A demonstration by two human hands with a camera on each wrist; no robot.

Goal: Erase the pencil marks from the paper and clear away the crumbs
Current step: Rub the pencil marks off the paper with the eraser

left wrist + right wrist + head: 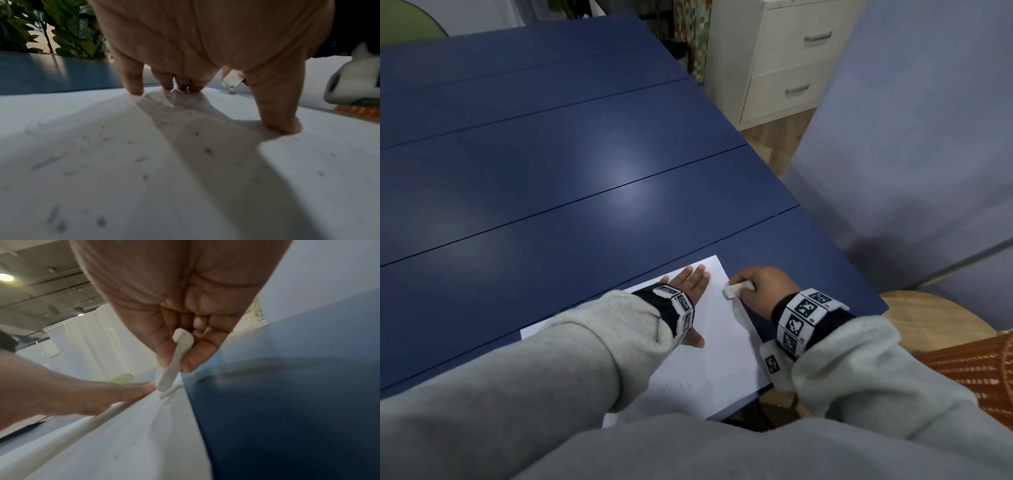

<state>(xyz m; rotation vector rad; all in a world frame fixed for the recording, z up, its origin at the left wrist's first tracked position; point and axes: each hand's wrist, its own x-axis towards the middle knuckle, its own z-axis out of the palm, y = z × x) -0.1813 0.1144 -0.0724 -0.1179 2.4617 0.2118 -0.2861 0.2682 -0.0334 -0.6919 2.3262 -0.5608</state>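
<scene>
Tabletop [551, 154] first: blue boards fill most of our head view, and the paper [715, 370] lies at its near right corner, about five o'clock from the table's middle, right at the edge where we sit. Our left hand [690, 291] lies flat on the sheet with fingers straight and spread, holding nothing; we judge it is there to pin the paper so it does not slide or crumple under rubbing. Our right hand [760, 284] sits at three o'clock of the left, over the sheet's far right edge, its thumb and curled fingers pinching the white eraser [732, 289]. In the right wrist view the eraser's [173, 363] lower end meets the paper's edge, angled down, which suits scrubbing with a corner. Faint pencil curves [144, 100] show just in front of the left fingertips [134, 91], so erasing looks unfinished. Smallest are the grey crumbs [208, 151], scattered across the sheet under and behind the left palm; none look cleared yet.
</scene>
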